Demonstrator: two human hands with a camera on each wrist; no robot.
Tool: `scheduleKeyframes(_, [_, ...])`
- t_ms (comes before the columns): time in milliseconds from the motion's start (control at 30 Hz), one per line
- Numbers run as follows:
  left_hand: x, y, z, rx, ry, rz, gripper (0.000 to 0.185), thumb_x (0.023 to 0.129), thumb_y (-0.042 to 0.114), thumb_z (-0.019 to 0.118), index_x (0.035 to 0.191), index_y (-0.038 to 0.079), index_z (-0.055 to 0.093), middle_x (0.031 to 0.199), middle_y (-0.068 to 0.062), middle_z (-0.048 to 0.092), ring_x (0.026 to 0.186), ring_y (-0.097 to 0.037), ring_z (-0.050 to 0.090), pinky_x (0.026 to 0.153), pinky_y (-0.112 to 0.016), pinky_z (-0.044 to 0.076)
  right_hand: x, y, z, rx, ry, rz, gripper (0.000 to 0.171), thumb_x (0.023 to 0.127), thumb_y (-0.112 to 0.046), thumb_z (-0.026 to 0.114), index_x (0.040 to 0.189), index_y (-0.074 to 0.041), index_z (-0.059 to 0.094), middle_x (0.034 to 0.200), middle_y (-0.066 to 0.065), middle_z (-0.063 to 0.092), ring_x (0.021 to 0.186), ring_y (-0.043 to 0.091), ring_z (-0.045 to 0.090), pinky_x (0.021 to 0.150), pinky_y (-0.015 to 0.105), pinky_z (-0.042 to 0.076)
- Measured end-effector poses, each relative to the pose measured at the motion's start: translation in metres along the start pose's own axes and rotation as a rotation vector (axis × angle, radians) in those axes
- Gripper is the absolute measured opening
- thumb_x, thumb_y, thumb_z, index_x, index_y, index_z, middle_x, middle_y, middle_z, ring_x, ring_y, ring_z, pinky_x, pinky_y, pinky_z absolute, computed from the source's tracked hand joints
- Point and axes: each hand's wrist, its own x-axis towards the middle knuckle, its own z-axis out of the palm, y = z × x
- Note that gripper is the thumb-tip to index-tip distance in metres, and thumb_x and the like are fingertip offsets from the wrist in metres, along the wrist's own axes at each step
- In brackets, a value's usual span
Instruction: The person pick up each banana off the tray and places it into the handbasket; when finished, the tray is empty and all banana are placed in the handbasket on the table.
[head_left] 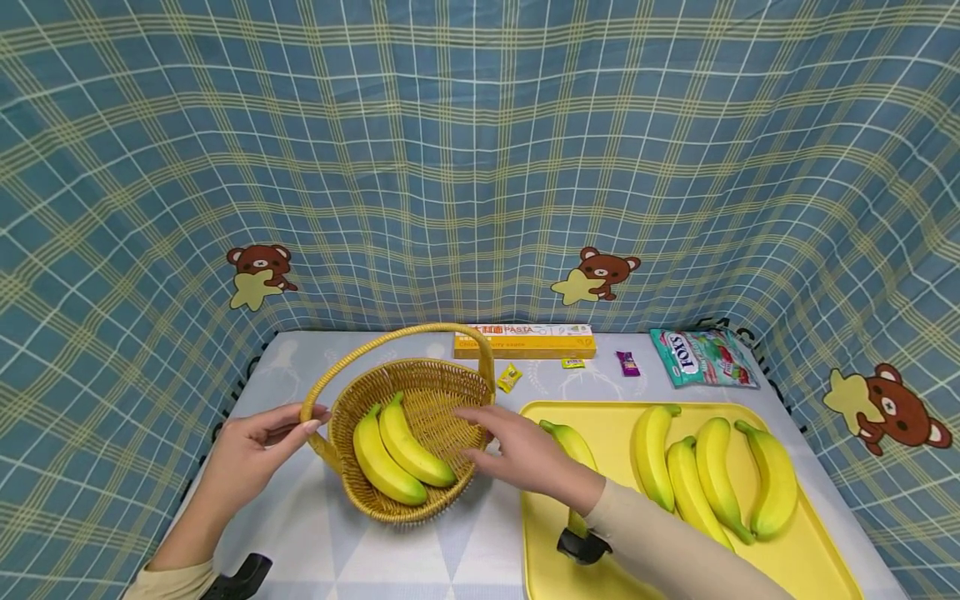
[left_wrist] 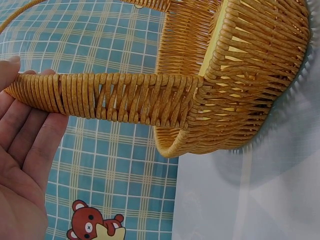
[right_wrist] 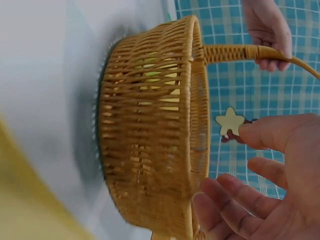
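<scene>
Left hand point(head_left: 251, 446) rests straight fingers on the arched handle of the round woven wicker basket point(head_left: 442, 385), which holds two yellow bananas point(head_left: 397, 454). Right hand point(head_left: 525, 454), fingers loose and empty, hovers at its rim. Behind lie a yellow "PASTA" box point(head_left: 525, 341) and a green "FOX'S" sweet bag point(head_left: 701, 358).

left hand point(head_left: 251, 442) touches basket point(head_left: 442, 385) handle — right hand point(head_left: 525, 454) at its rim, two bananas point(head_left: 397, 454) inside.
</scene>
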Motion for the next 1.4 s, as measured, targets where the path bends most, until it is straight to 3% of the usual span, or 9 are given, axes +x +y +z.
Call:
scheduleKeyframes(433, [0.001,0.001,0.000,-0.011,-0.008,-0.010,0.019,0.095,0.001,0.070,0.114,0.002,0.076,0.105,-0.003,0.077,0.098,0.002,0.069,0.078,-0.016,0.058,-0.067,0.032,-0.032,0.018,0.075,0.141,0.053,0.099,-0.032,0.069,0.149,-0.030,0.052,0.124,-0.012,0.061,0.095,0.012,0.060,0.070,0.024,0.051])
scheduleKeyframes(567, [0.001,0.001,0.000,-0.009,-0.007,-0.005,0.019,0.095,0.002,0.071,0.113,0.003,0.076,0.105,-0.004,0.077,0.098,0.001,0.070,0.078,-0.016,0.058,-0.087,0.054,-0.039,0.008,0.098,0.216,0.053,0.098,-0.031,0.071,0.148,-0.030,0.052,0.125,-0.007,0.063,0.093,0.009,0.060,0.069,0.024,0.051])
scheduleKeyframes(767, [0.000,0.000,-0.001,-0.010,-0.009,-0.012,0.020,0.095,0.002,0.070,0.115,0.002,0.075,0.106,-0.002,0.077,0.098,0.001,0.070,0.079,-0.016,0.058,-0.113,0.082,-0.051,-0.011,0.133,0.330,0.056,0.097,-0.024,0.072,0.149,-0.021,0.052,0.127,0.006,0.064,0.093,0.011,0.061,0.067,0.027,0.052])
scheduleKeyframes(933, [0.001,0.001,-0.001,0.001,-0.010,-0.008,0.019,0.096,0.003,0.070,0.114,0.003,0.076,0.105,-0.003,0.077,0.097,0.001,0.070,0.078,-0.016,0.058,-0.130,0.101,-0.061,-0.042,0.165,0.419,0.059,0.097,-0.022,0.073,0.150,-0.012,0.050,0.127,0.012,0.064,0.095,0.018,0.063,0.070,0.035,0.053])
scheduleKeyframes(1100, [0.001,0.002,-0.001,0.014,-0.005,-0.007,0.020,0.095,0.002,0.070,0.114,0.003,0.076,0.105,-0.004,0.077,0.097,0.003,0.069,0.078,-0.015,0.057,-0.140,0.118,-0.067,-0.095,0.192,0.474,0.062,0.096,-0.023,0.073,0.150,-0.007,0.048,0.125,0.017,0.064,0.103,0.030,0.065,0.082,0.050,0.056])
scheduleKeyframes(1400, [0.002,0.001,-0.001,0.002,-0.011,-0.012,0.018,0.097,0.006,0.070,0.114,0.005,0.076,0.105,-0.001,0.077,0.098,0.001,0.070,0.079,-0.015,0.058,-0.144,0.139,-0.067,-0.211,0.222,0.514,0.063,0.095,-0.028,0.072,0.147,-0.001,0.049,0.133,0.029,0.056,0.116,0.049,0.055,0.094,0.068,0.046])
